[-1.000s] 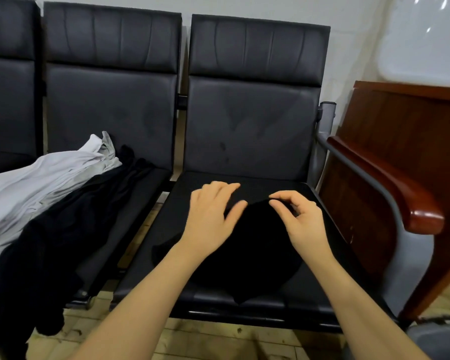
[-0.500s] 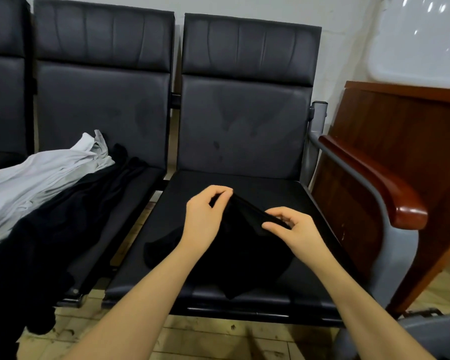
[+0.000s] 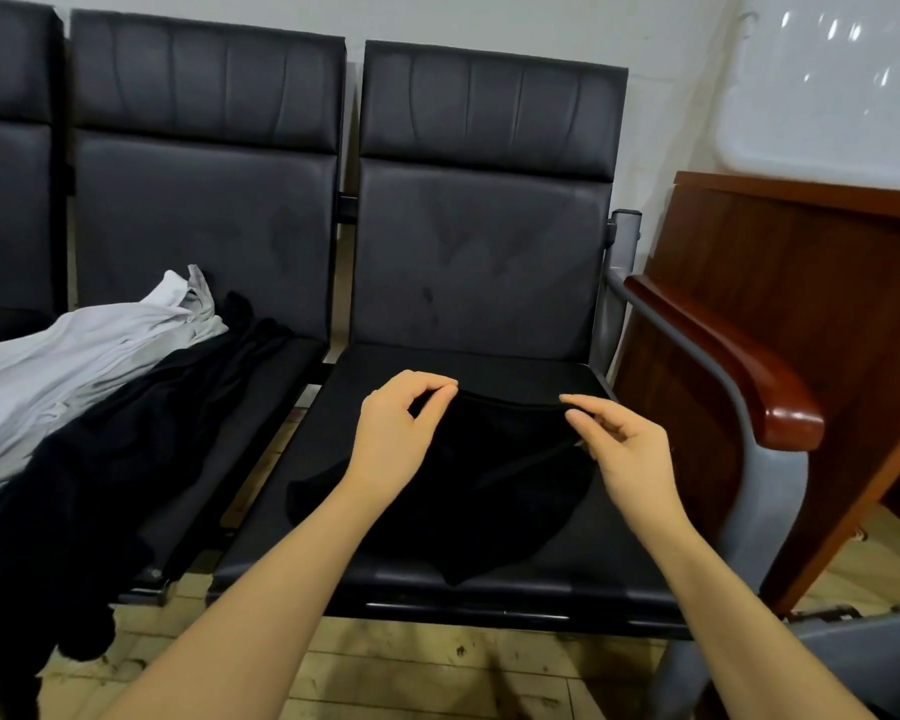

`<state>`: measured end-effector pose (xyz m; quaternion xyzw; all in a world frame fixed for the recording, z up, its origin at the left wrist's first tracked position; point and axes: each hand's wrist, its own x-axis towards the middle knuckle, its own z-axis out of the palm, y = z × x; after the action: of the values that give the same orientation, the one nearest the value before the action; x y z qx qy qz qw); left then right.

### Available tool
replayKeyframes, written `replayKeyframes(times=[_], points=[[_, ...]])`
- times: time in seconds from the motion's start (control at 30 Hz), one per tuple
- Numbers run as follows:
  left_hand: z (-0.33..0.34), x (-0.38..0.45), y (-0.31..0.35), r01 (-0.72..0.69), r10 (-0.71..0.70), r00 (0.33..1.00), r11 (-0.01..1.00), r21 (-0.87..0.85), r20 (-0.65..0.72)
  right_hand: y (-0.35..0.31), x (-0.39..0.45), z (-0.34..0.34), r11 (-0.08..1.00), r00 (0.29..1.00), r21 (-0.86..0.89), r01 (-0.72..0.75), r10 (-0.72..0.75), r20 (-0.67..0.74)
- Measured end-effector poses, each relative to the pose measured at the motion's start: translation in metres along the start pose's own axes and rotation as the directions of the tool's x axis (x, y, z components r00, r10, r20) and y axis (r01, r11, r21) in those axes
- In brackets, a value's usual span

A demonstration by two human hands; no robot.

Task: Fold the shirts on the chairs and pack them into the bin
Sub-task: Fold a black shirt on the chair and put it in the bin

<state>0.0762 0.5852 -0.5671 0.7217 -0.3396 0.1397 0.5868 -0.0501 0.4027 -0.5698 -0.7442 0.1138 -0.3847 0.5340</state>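
A black shirt (image 3: 468,491) lies on the right chair (image 3: 489,366). Left hand (image 3: 393,433) and right hand (image 3: 627,454) each pinch its top edge. White shirts (image 3: 74,356) and dark shirts (image 3: 100,485) lie heaped on the next chair (image 3: 204,226).

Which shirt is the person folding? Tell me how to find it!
Look at the row of black chairs and find the end one beside the wooden armrest. The black shirt lies on its seat, between both hands. Unlike the heaped white shirt next door, it lies alone.
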Motion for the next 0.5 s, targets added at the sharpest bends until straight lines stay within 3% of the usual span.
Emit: replayKeyframes(times=[0.13,0.27,0.4,0.5], points=[[0.009,-0.011,0.016,-0.086,0.089,0.985,0.996,-0.021,0.149,-0.005,-0.003,-0.01,0.999,1.0,0.031,-0.013,0.013,-0.012],[0.014,-0.016,0.026,-0.201,0.122,0.885,0.97,0.134,0.449,-0.009,-0.011,-0.022,0.998,0.998,0.028,-0.05,0.051,-0.033],[0.004,-0.008,0.011,-0.148,0.004,0.921,0.928,0.342,0.389,0.001,-0.016,-0.028,0.975,0.997,-0.218,-0.053,0.041,-0.059],[-0.006,-0.005,-0.019,-0.137,-0.108,0.929,0.787,0.602,0.353,0.01,-0.015,-0.02,0.929,0.998,-0.365,-0.067,0.07,-0.004]])
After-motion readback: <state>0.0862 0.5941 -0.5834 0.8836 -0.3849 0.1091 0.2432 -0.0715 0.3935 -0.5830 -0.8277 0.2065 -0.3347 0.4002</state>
